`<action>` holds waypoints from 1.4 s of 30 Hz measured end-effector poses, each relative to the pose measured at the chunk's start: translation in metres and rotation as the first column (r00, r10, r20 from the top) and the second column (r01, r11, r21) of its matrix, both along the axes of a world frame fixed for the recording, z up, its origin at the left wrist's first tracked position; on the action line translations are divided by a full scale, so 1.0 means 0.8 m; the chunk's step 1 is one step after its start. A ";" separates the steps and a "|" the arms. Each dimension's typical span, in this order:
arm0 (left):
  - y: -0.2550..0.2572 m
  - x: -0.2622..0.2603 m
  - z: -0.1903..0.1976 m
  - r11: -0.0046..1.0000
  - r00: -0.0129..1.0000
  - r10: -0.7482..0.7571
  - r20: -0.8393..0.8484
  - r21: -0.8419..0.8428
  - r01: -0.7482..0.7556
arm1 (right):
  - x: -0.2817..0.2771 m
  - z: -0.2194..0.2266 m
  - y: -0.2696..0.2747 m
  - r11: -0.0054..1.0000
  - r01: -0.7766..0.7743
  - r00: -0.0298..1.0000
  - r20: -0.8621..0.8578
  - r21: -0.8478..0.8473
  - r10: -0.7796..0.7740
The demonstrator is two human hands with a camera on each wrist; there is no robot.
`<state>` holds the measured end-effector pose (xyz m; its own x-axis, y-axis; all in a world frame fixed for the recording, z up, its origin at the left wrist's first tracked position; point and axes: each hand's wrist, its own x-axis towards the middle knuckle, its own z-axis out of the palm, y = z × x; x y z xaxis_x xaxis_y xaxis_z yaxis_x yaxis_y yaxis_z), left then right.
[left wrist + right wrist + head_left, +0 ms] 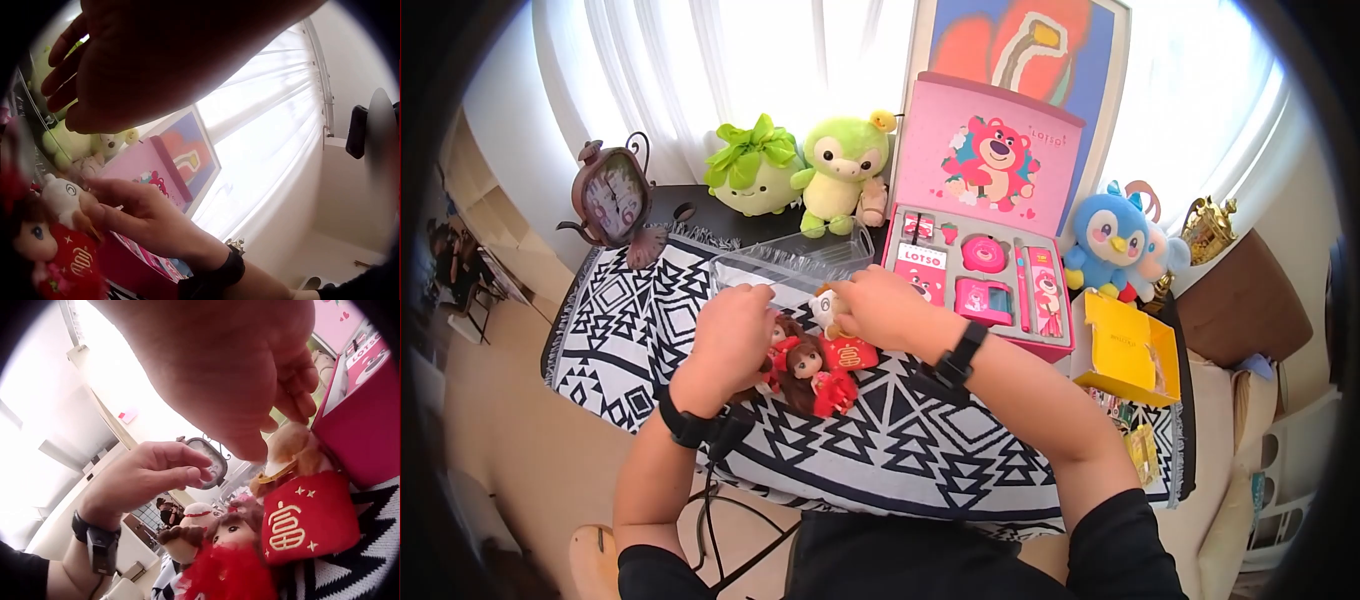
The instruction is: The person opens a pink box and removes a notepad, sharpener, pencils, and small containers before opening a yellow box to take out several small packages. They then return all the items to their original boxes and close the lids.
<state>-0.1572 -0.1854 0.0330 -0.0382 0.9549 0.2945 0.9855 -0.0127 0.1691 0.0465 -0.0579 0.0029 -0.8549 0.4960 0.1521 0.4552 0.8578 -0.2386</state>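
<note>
My right hand (895, 310) holds a small white-and-brown plush toy (828, 312) by its upper part, with thumb and fingers at its sides in the left wrist view. A red pouch with gold lettering (309, 519) is on the toy's front. Beside it, dolls with brown hair and red dresses (825, 385) lie close together on the patterned cloth. My left hand (735, 335) hovers at the dolls' left side; its fingers (178, 465) are loosely extended in the right wrist view, with nothing seen between them. A clear plastic box (800, 258) stands just behind both hands.
An open pink gift box (990, 165) stands at the back right, with a yellow box (1155, 340) and a blue penguin plush (1105, 235) beyond it. Green plush toys (840, 180) and a dark clock (615, 195) line the back left. The patterned cloth (910, 440) covers the table.
</note>
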 end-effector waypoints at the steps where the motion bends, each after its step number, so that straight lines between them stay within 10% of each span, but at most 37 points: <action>1: 0.001 -0.008 0.000 1.000 1.000 0.002 -0.006 -0.003 -0.002 | -0.010 0.004 0.001 1.000 -0.002 1.000 -0.006 -0.003 0.002; 3: 0.004 -0.024 0.000 0.994 0.996 -0.085 0.027 -0.066 0.086 | -0.031 0.019 0.004 0.986 0.091 0.959 0.280 -0.141 -0.049; 8: 0.025 -0.035 -0.017 0.931 0.985 -0.173 -0.025 -0.330 0.156 | -0.059 0.014 0.026 0.968 0.079 0.926 0.378 -0.236 0.016; 15: 0.030 -0.026 -0.026 0.858 0.981 -0.151 -0.121 -0.509 0.069 | -0.045 0.015 0.019 0.952 -0.016 0.971 0.221 -0.306 0.087; 18: 0.018 -0.015 -0.018 0.933 0.958 -0.136 -0.252 -0.357 0.038 | -0.039 0.014 0.017 0.949 -0.023 0.982 0.172 -0.314 0.081; 23: -0.002 0.009 -0.017 0.839 0.933 -0.353 0.070 -0.419 0.348 | -0.021 0.067 0.011 0.853 -0.004 1.000 -0.012 -0.522 -0.002; 30: 0.004 0.030 -0.033 0.840 0.948 -0.309 0.074 -0.446 0.309 | -0.028 0.072 0.072 0.996 0.003 0.912 -0.409 -0.085 -0.038; 36: -0.004 0.029 0.016 0.935 0.905 -0.243 0.348 -0.167 0.315 | -0.046 0.080 0.092 0.997 -0.027 0.904 -0.428 -0.079 -0.010; 42: 0.044 -0.023 0.062 0.982 0.980 -0.130 0.153 0.157 0.106 | -0.052 0.061 0.116 0.994 -0.052 0.967 -0.255 -0.095 0.026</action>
<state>-0.1759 -0.1505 0.0828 0.0132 0.9021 0.4314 0.9354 -0.1636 0.3135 0.0050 0.0352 0.0520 -0.8136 0.4872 0.3173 0.3357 0.8393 -0.4277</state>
